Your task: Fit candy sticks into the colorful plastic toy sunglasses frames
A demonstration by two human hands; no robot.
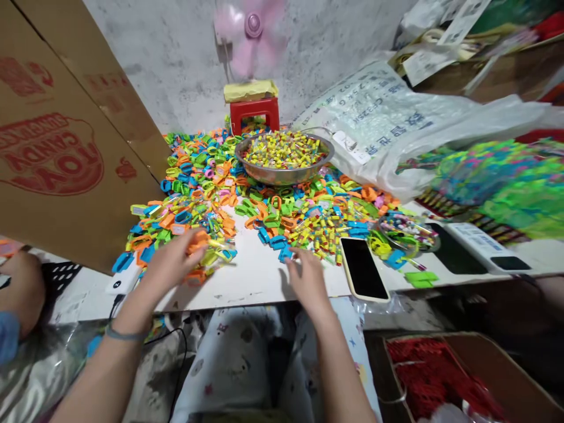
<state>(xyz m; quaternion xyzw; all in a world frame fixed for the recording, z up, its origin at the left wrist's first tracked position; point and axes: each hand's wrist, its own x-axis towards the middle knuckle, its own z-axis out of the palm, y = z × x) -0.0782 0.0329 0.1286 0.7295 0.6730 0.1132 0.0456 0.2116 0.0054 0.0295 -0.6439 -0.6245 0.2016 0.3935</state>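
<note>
My left hand [174,261] is at the near edge of a pile of colourful plastic pieces [176,220], its fingers around an orange piece [199,239], slightly blurred. At the right, my right hand [306,273] has its thumb and fingertips at a blue piece [285,254] on the table. Behind it lie more blue pieces [277,241] and many small yellow and red tubes [319,232]. A steel bowl [284,174] full of similar yellow tubes stands among the pieces farther back.
A black-screened phone [363,268] lies right of my right hand on the white table [259,282]. Beyond are a small bowl [434,241], a power bank [484,247] and a plastic bag [374,117]. A large carton [74,141] stands left; another person's arm [22,288] is beside it.
</note>
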